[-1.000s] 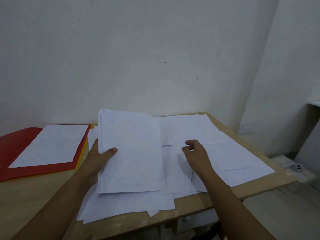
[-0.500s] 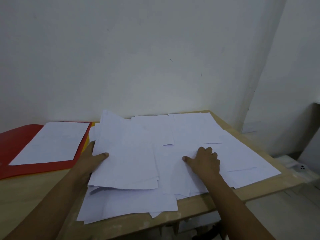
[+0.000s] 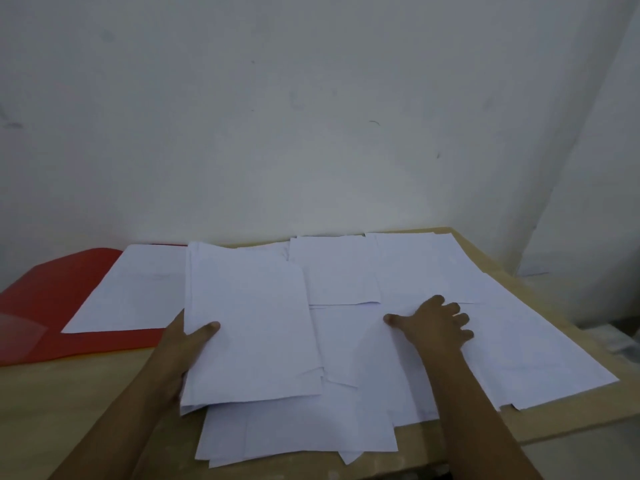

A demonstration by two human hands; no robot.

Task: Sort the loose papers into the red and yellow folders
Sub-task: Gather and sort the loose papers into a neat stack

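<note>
My left hand (image 3: 187,344) grips a stack of sheets (image 3: 249,327) by its left edge, thumb on top, fingers hidden beneath, holding it above the loose papers (image 3: 519,341) spread over the table's (image 3: 52,403) middle and right side. My right hand (image 3: 436,323) lies flat on those papers, fingers spread. At the table's left edge the red folder (image 3: 45,306) lies open — one white sheet (image 3: 138,292) on it, a yellow edge (image 3: 104,353) showing under its near side.
</note>
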